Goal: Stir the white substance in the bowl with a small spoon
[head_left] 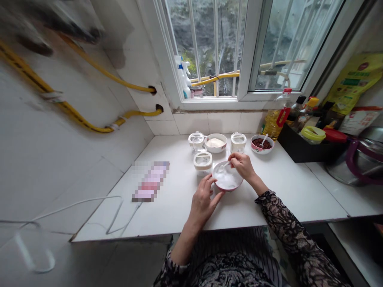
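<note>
In the head view a white bowl [238, 185] with a reddish outside holds a loose white substance, perhaps sugar or salt. My left hand [204, 200] steadies it from the left, fingers along its side and thumb near its front. A small white spoon [224, 165] is pinched in my right hand [243, 166], its lower end in the white substance. Close behind the left hand stands a clear lidded jar [202, 162] with a cream rim. Two similar containers, one at the left [196, 139] and one at the right [238, 142], flank a bowl of pale grains or powder [216, 148].
A bowl of dark red bits [262, 148] with a spoon stands at the back right, near an oil bottle [275, 119] and a black box of bottles [293, 148]. A pixelated phone-like object [151, 181] with a white cable [131, 217] lies left. A metal pot [344, 167] is far right.
</note>
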A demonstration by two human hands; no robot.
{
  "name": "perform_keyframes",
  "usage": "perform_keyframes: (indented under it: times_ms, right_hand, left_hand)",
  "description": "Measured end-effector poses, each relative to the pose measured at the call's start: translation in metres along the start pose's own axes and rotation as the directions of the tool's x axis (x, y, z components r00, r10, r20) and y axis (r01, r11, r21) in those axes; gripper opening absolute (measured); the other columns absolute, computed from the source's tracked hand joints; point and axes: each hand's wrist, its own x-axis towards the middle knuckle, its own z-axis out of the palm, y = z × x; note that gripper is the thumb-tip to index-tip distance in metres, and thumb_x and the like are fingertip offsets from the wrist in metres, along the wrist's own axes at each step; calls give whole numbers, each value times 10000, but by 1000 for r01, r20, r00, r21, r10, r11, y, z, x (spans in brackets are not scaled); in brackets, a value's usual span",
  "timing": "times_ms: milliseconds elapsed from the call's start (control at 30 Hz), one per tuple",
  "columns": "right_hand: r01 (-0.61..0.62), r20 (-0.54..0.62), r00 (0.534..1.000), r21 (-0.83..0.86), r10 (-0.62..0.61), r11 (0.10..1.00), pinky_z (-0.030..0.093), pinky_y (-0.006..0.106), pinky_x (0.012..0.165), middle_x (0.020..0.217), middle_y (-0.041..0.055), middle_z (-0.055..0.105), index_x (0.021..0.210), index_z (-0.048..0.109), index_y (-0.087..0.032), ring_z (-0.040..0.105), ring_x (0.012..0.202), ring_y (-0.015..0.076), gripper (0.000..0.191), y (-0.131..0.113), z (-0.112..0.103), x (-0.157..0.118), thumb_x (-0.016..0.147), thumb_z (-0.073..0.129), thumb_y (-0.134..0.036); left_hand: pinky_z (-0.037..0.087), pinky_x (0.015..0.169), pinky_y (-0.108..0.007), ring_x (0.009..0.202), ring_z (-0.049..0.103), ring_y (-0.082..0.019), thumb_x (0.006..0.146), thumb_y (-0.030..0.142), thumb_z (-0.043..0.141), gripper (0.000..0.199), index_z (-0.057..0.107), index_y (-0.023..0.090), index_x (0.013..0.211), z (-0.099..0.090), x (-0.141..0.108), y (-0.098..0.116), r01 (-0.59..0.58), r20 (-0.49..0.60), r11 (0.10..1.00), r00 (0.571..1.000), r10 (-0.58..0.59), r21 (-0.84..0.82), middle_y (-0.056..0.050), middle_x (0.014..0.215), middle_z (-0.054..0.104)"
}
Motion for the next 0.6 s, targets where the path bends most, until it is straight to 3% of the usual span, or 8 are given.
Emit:
perform_keyframes:
  times_ms: [67, 233, 400, 600]
  right_hand:
    - [-4, 11, 1000, -6, 4, 1000, 444, 255, 598, 513, -26, 594, 664, 634, -212, 568, 523, 148, 194, 0, -1, 0, 720, 454, -168]
    - [113, 57, 992, -90, -108, 989, 472, 293, 788, 500, -28, 588, 608, 621, -219, 571, 563, 147, 183, -3, 2, 0, 706, 480, -156]
    - [-70, 72, 996, 142, 61, 987, 452, 240, 576, 493, -32, 590, 656, 634, -202, 546, 494, 132, 178, -2, 2, 0, 685, 458, -189]
    - [-136, 24, 991, 215, 134, 967, 446, 228, 543, 467, -38, 585, 651, 634, -194, 545, 472, 127, 168, -2, -1, 1, 673, 467, -200]
  left_hand:
    - [656, 687, -319, 1105, 654, -253, 881, 258, 658, 321, 544, 227, 1180, 0, 0, 0, 1, -1, 1000, 1000, -1, 4, -130, 1303, 573]
    - [656, 688, -324, 1113, 650, -257, 881, 249, 654, 316, 544, 231, 1176, 1, 0, 1, 8, -5, 1000, 1000, -8, 0, -124, 1299, 574]
    - [657, 692, -324, 1105, 650, -251, 884, 255, 652, 316, 542, 229, 1180, 1, 0, 1, 16, -3, 1000, 1000, -16, -3, -124, 1300, 571]
    - [659, 690, -335, 1118, 647, -259, 889, 272, 645, 306, 545, 228, 1175, 0, 0, 2, 21, 4, 1000, 1000, -21, -10, -127, 1303, 574]
